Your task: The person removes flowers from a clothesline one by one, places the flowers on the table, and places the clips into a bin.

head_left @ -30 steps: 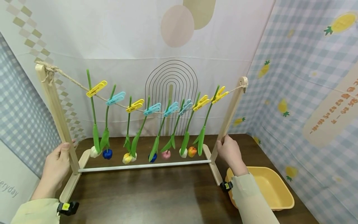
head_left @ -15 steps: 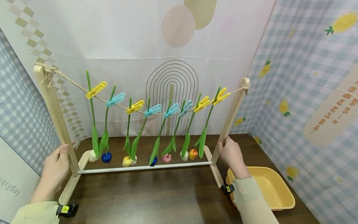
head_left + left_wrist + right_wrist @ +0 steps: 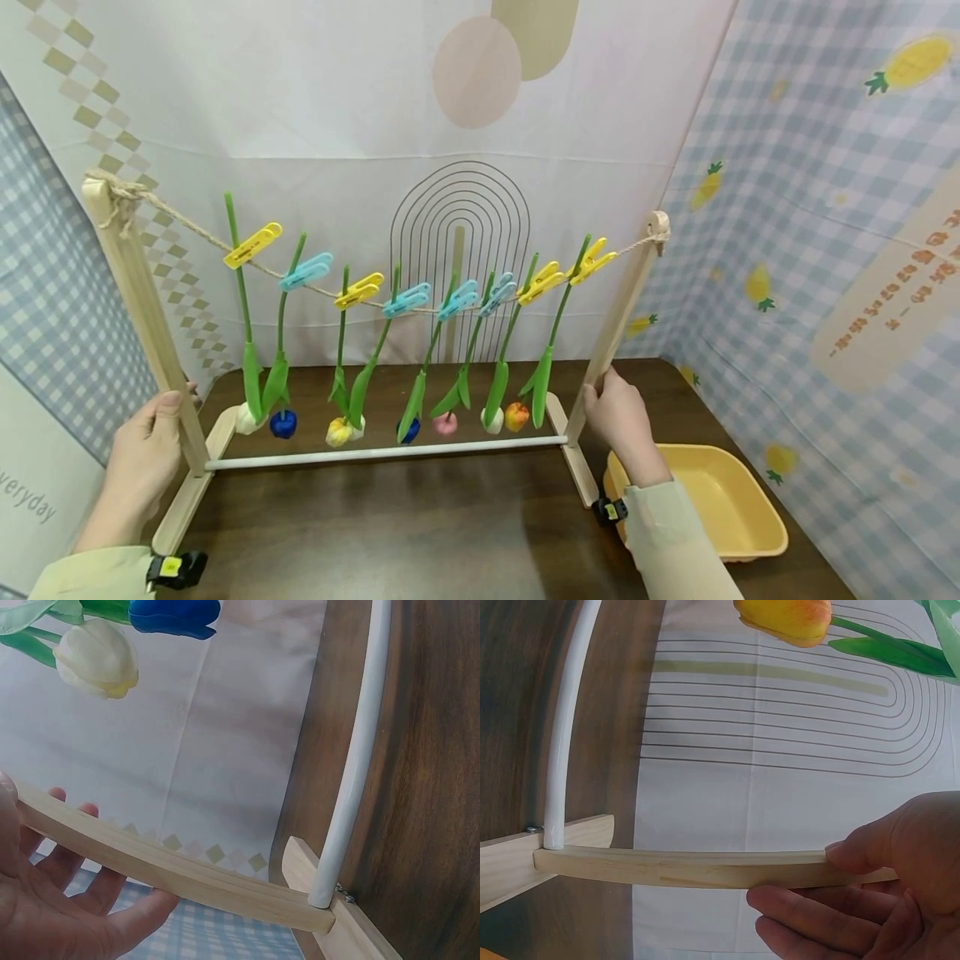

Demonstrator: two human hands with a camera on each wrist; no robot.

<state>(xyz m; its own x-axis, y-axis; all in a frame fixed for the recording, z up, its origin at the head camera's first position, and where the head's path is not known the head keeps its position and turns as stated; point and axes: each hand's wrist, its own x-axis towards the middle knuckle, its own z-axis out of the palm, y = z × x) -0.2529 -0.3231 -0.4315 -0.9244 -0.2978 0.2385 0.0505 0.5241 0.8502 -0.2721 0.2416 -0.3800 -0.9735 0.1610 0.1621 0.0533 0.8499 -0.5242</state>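
Note:
A wooden rack stands on the dark table (image 3: pixel 420 533), with a rope (image 3: pixel 315 290) strung between its two posts. Yellow pegs (image 3: pixel 252 244) and blue pegs (image 3: pixel 306 271) clip several tulips upside down to the rope, among them a white tulip (image 3: pixel 243 419) and an orange tulip (image 3: pixel 515 414). My left hand (image 3: pixel 161 417) grips the left post (image 3: pixel 135 292) low down, thumb in front. My right hand (image 3: pixel 607 408) grips the right post (image 3: pixel 626 292) near its foot. In the wrist views, fingers (image 3: pixel 52 900) wrap the left post (image 3: pixel 165 870) and fingers (image 3: pixel 870 892) wrap the right post (image 3: pixel 682 868).
A white rod (image 3: pixel 382 452) joins the rack's feet. A yellow tub (image 3: pixel 720 500) sits on the table at the right, just behind my right forearm. Patterned cloth walls close in at the back and on both sides.
The rack has shifted slightly toward me and to the left, most at its left post. Both hands keep their hold on the posts.

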